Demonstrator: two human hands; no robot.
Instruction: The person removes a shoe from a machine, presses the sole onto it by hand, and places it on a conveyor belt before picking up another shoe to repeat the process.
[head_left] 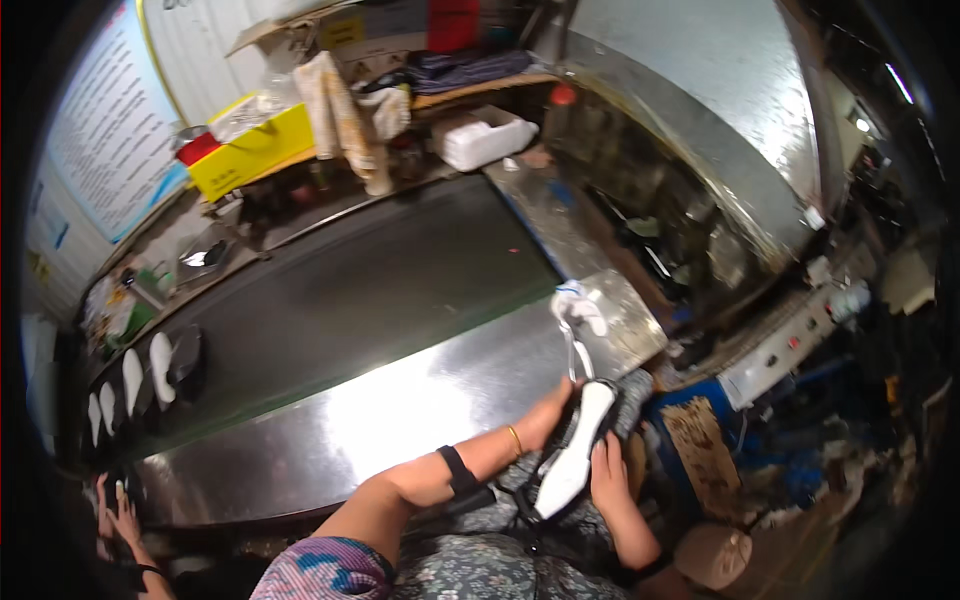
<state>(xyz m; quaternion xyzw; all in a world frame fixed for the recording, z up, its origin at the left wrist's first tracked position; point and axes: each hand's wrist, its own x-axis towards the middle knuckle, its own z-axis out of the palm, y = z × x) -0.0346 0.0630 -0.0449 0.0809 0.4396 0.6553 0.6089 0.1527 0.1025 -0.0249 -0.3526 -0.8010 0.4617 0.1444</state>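
Note:
A dark shoe with a white sole-shaped face (578, 450) is held at a slant over my lap, its face turned up. My left hand (543, 418) closes on its left edge near the upper end. A thin silvery rod (570, 350) rises beside those fingertips; whether they touch it I cannot tell. Along the shoe's right side, the fingers of my right hand (608, 475) press close together. Beyond the left hand, a small white piece (592, 315) rests at the bench corner. Parts of both hands are hidden by the shoe.
A dark conveyor-like belt (400, 270) runs behind a shiny metal ledge (390, 420). Several dark shoes with white soles (133, 380) stand at its far left. Another person's hands (122, 518) show at the left edge. A yellow box (255, 150) sits on the back shelf.

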